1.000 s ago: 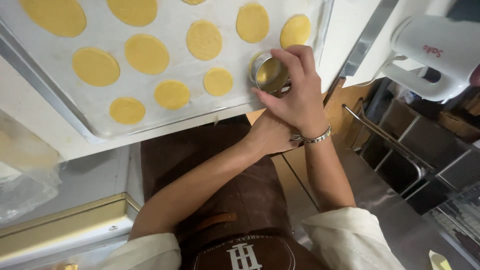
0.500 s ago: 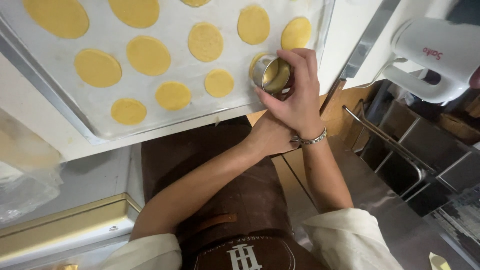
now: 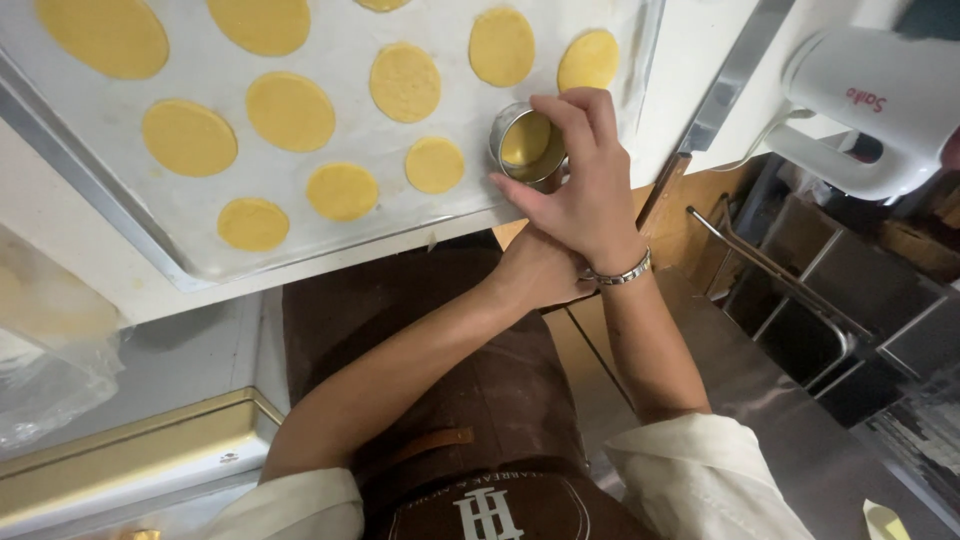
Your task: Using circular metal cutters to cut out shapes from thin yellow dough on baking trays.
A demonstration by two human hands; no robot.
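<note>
The right hand (image 3: 585, 190) now grips the small round metal cutter ring (image 3: 527, 145) from its near and right side, fingers curled around the rim, thumb low against the wall. Over the last second the ring has moved up and to the left across the sheet, away from the near edge and into the gap between cut rounds; a yellow disc of dough shows inside it, so another round appears to be getting pressed out of the sheet here. The left hand (image 3: 540, 270) sits tucked under the right wrist, bracing it; whether it is clenched or loose I cannot tell.

Left of the ring lie the pale yellow dough discs (image 3: 435, 165), close together on the white paper-lined metal baking tray (image 3: 130, 225). Two more discs sit just beyond the fingertips, leaving little free room around the ring. Right of the hand, a dark wooden-handled blade (image 3: 700, 110) lies along the counter edge, and farther right stands a white plastic appliance (image 3: 870, 110). Below the arms hangs a brown apron (image 3: 470, 400).
</note>
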